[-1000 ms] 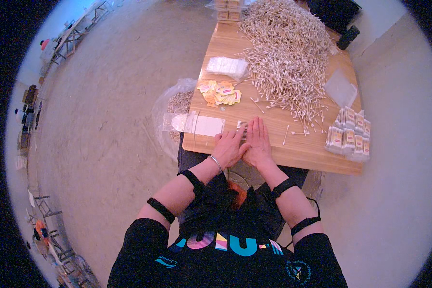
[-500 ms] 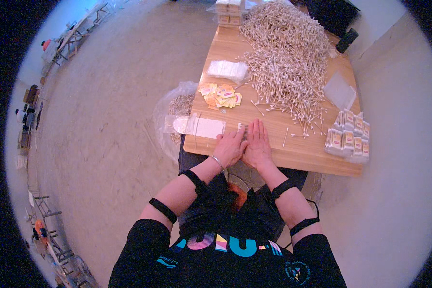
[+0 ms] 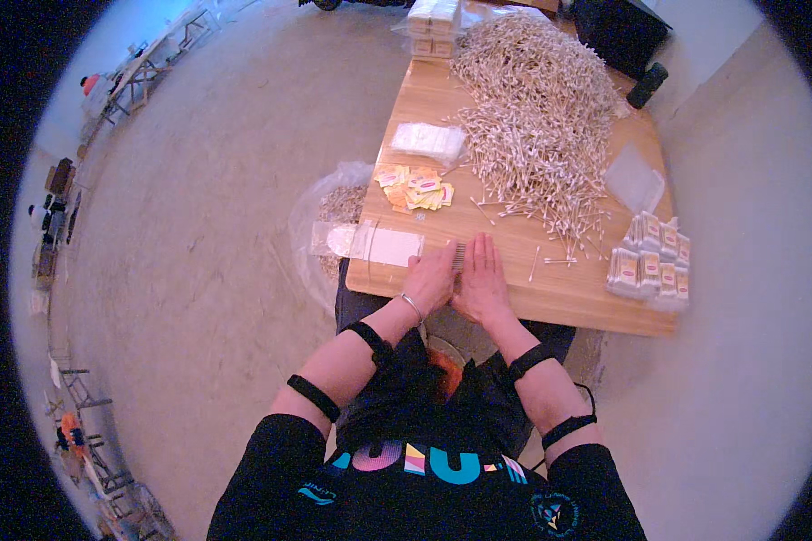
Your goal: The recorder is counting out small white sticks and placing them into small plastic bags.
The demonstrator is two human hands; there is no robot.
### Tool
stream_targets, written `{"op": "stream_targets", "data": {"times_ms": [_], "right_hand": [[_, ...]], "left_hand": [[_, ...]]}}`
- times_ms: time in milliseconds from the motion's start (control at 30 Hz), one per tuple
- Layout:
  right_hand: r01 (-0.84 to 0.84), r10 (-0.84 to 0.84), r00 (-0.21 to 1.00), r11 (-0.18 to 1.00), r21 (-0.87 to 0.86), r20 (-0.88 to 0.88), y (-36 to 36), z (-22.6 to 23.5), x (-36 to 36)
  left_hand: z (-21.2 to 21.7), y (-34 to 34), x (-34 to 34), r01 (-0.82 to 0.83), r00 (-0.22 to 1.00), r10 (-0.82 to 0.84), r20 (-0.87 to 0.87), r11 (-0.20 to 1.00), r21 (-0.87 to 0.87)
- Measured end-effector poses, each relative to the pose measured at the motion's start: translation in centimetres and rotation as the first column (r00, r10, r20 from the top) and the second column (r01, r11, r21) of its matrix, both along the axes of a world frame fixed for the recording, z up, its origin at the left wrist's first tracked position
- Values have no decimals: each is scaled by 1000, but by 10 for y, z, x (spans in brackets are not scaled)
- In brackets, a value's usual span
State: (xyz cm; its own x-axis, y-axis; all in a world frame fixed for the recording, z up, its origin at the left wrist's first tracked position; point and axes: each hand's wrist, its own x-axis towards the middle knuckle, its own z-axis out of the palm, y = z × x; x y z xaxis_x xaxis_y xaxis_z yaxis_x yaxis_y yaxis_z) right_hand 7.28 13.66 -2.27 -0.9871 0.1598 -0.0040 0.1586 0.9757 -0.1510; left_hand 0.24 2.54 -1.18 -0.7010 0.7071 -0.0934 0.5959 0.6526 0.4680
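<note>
At the table's near edge my hands meet around a small row of cotton swabs. My left hand is bent, its fingers closed against the row's left side and partly hiding it. My right hand lies along the other side, fingers straight and close together, pointing away from me. Left of my left hand is a flat clear plastic bag with a white insert. A large heap of loose cotton swabs covers the far part of the table, and a few stray swabs lie right of my right hand.
Yellow-and-white cards lie scattered at the left, below a stack of clear bags. Filled swab packs stand at the table's right edge, near an empty-looking clear bag. A plastic-lined container of swabs sits beside the table's left edge.
My left hand's fingers have drawn slightly nearer to me and cover the swabs' left end. My right hand stays flat beside them. The view has shifted slightly.
</note>
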Motion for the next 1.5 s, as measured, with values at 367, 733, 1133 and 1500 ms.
{"op": "stream_targets", "data": {"times_ms": [367, 733, 1133, 1500], "right_hand": [[26, -25, 1000, 995, -100, 9, -3, 9, -1], [48, -43, 998, 992, -116, 46, -3, 14, 2], [36, -31, 999, 993, -113, 44, 2, 15, 3], [46, -43, 999, 987, -152, 28, -1, 21, 3]], "left_hand": [[-6, 9, -51, -133, 990, 142, -3, 934, 333], [-4, 27, -78, 65, 994, -75, 75, 989, 132], [0, 30, -78, 73, 993, -83, 83, 990, 122], [-1, 35, -73, 52, 996, -45, -82, 995, 90]]}}
